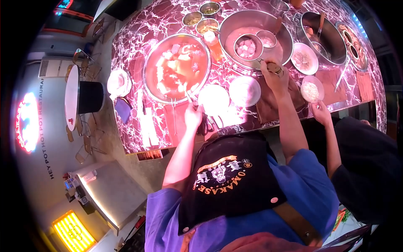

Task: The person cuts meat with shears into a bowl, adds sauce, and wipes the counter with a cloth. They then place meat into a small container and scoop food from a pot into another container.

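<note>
My right hand (275, 75) is closed round the handle of a strainer ladle (259, 62). Its round bowl, filled with pale chunks (245, 48), is over the large steel pot (286, 54) of cloudy broth. A second round ladle (266, 38) rests in that pot. At the near rim of the basin of red soup (146, 75), my left hand (194, 117) grips a slim pale utensil (188, 93) pointing into the soup; its kind I cannot tell. A white plate (214, 100) and a pale bowl (245, 91) sit between my hands. Black-handled scissors (216, 122) lie beside my left hand.
At right, another person's hand (321, 112) holds a small bowl of white food (311, 90). Beyond stand a white bowl (304, 59) and another deep pot (303, 31). A sauce bottle (214, 45) and small condiment bowls (193, 19) stand between the pots. Stacked dishes (119, 83) are far left.
</note>
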A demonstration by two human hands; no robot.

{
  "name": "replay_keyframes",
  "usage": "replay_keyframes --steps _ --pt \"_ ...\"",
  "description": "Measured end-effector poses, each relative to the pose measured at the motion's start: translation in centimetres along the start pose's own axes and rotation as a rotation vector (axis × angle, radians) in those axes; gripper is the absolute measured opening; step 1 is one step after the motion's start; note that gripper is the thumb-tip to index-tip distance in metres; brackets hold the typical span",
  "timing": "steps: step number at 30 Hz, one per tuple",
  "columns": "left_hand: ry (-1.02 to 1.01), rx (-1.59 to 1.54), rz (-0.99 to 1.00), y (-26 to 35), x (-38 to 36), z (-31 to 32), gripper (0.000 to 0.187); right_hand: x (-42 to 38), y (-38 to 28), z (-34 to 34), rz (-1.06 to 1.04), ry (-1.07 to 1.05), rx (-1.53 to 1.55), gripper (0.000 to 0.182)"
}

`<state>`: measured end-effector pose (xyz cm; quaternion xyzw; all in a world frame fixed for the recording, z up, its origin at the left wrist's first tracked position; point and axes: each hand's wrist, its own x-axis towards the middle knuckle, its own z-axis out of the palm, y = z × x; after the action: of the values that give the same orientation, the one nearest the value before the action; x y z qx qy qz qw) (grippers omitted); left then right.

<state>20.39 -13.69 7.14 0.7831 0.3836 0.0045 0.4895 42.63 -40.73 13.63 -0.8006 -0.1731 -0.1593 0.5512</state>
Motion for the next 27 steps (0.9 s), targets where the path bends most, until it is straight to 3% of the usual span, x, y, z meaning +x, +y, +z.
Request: replay_keyframes --steps 6,8,10,13,16,18,20,21,24,26,27 --pt "0.121 0.126 0.147 -0.1 -0.3 0.3 0.018 -1.7 -0.9 -0.4 0.09 -0.137 0.193 0.013" --pt "0.235 0.389 0.302 0.2 -0.8 0.3 0.022 -3.0 -2.2 -0.5 0.424 -0.419 0.526 0.021" --pt "0.269 0.401 0.342 0.2 -1.2 0.2 0.021 -4.0 -1.8 -0.1 0.468 -0.533 0.668 0.027" --pt "0.27 0.003 0.253 0.8 -2.3 -0.9 0.014 -5.2 -2.9 0.6 0.761 -0.431 0.977 0.023" --pt "0.224 -0.441 0.095 -3.4 -1.6 -3.2 0.013 -7.0 -0.7 1.4 0.714 -0.417 0.811 0.017" --pt "0.292 -0.525 0.012 -6.2 -1.5 -5.7 0.011 -7.9 -1.5 2.1 0.667 -0.521 0.732 0.019" --pt "0.33 -0.499 -0.075 -11.2 -0.7 -7.9 0.011 -8.9 -4.2 2.5 0.693 -0.402 0.572 0.029" --pt "0.358 -0.441 -0.094 -12.4 -0.7 -8.9 0.01 -9.2 -4.9 2.9 0.751 -0.347 0.652 0.04" --pt "0.324 -0.347 -0.187 -14.4 -0.9 -10.9 0.018 -9.6 -6.1 3.8 0.885 -0.342 0.57 0.041" --pt "0.586 0.42 0.162 -14.2 -1.1 -11.3 0.03 -9.8 -6.5 4.1 0.885 -0.322 0.731 0.034" --pt "0.486 0.283 0.153 -11.0 -2.2 -11.6 0.04 -9.9 -6.3 4.3 0.897 -0.295 0.739 0.034"
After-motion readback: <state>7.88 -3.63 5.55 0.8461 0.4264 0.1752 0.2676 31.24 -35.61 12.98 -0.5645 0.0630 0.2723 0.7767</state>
